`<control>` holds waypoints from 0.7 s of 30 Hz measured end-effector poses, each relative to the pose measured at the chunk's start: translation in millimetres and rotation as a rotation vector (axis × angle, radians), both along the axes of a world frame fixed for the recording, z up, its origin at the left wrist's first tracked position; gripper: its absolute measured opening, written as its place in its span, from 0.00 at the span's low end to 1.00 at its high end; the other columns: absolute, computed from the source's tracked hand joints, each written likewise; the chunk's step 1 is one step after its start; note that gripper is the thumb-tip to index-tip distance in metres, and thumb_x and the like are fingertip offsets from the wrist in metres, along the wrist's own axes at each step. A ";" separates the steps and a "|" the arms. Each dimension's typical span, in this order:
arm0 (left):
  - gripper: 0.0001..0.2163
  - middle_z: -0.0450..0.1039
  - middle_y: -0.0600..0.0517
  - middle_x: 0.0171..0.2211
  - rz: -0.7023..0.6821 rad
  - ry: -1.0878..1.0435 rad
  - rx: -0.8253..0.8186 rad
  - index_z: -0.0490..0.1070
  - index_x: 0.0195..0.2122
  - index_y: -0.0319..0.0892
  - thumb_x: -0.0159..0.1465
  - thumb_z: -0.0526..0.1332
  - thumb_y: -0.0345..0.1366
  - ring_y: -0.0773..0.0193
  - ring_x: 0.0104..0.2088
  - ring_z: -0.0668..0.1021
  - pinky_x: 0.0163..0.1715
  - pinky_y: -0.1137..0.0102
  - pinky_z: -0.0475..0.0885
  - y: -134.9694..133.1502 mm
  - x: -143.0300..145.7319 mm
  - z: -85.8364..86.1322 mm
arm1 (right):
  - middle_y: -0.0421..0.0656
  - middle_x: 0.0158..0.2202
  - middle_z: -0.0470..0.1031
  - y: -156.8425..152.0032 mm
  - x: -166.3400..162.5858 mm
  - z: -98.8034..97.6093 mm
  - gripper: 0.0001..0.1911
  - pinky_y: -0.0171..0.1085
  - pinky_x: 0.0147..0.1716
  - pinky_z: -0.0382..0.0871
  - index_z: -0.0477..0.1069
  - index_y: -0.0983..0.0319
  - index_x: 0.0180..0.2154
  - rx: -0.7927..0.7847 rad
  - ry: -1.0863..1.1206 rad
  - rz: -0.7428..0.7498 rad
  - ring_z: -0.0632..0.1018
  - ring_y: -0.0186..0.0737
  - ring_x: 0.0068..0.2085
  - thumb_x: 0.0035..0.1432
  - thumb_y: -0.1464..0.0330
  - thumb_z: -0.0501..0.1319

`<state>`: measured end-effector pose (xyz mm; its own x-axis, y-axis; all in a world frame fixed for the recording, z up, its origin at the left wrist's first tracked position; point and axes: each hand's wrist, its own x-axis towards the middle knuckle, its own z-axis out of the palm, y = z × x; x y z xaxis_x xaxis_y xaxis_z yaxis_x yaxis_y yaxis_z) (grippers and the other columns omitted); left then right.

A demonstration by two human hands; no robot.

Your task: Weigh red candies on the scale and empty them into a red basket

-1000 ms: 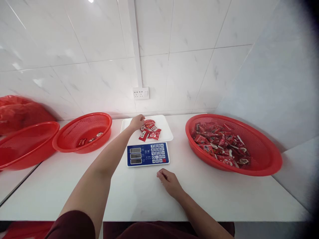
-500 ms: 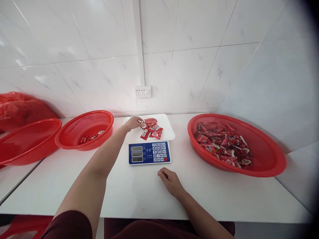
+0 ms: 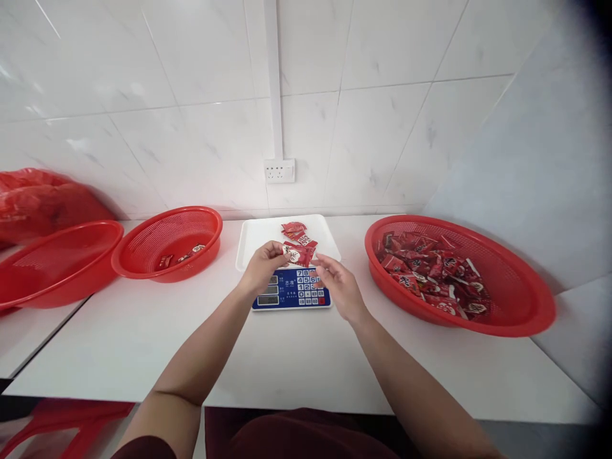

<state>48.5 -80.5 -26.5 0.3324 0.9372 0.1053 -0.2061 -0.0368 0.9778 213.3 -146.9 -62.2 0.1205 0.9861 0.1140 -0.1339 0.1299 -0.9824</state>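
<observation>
My left hand (image 3: 264,266) pinches a small red packet (image 3: 297,254) with a white printed label, holding it over the front of the white weighing tray (image 3: 248,239). Close to the packet's right edge is my right hand (image 3: 337,285), its fingers apart and partly curled. Whether those fingers touch the packet I cannot tell. Several more red packets (image 3: 293,228) lie on the tray behind it. Both hands partly cover the blue keypad and display panel of the scale (image 3: 289,299).
On the right, a big red basket (image 3: 521,306) holds many red packets. A smaller red basket (image 3: 143,245) with a few packets stands on the left, beside another red basin (image 3: 62,248) and a red plastic bag (image 3: 52,207). A wall socket (image 3: 280,171) is behind the scale.
My left hand has drawn back from the tray toward me with a packet. My right hand has risen from the table in front of the scale to the packet, its fingers opening.
</observation>
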 end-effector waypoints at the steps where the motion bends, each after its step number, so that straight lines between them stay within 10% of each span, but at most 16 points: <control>1: 0.11 0.68 0.57 0.24 0.000 0.010 0.010 0.65 0.28 0.39 0.49 0.67 0.34 0.72 0.25 0.71 0.30 0.74 0.66 -6.5 3.5 -1.6 | 0.44 0.44 0.71 7.2 0.7 6.8 0.23 0.36 0.33 0.70 0.67 0.59 0.46 0.000 0.026 0.041 0.73 0.39 0.40 0.48 0.57 0.62; 11: 0.12 0.72 0.53 0.28 -0.108 -0.038 -0.102 0.71 0.33 0.38 0.50 0.67 0.38 0.71 0.29 0.73 0.30 0.75 0.67 -19.1 6.3 -12.1 | 0.38 0.24 0.72 12.9 -5.2 10.8 0.14 0.33 0.27 0.66 0.72 0.63 0.28 -0.041 -0.002 0.124 0.72 0.34 0.27 0.42 0.60 0.66; 21: 0.12 0.70 0.55 0.24 -0.060 -0.127 -0.190 0.71 0.28 0.38 0.48 0.68 0.40 0.74 0.23 0.70 0.24 0.77 0.66 -27.6 7.7 -14.3 | 0.39 0.28 0.74 6.8 -3.7 8.6 0.15 0.32 0.25 0.67 0.73 0.62 0.32 -0.146 0.121 0.217 0.73 0.31 0.26 0.43 0.58 0.66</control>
<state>56.2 -108.1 -40.8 0.3836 0.9231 -0.0268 -0.3245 0.1619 0.9319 209.6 -140.1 -53.5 -0.0906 0.9953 -0.0335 -0.2606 -0.0562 -0.9638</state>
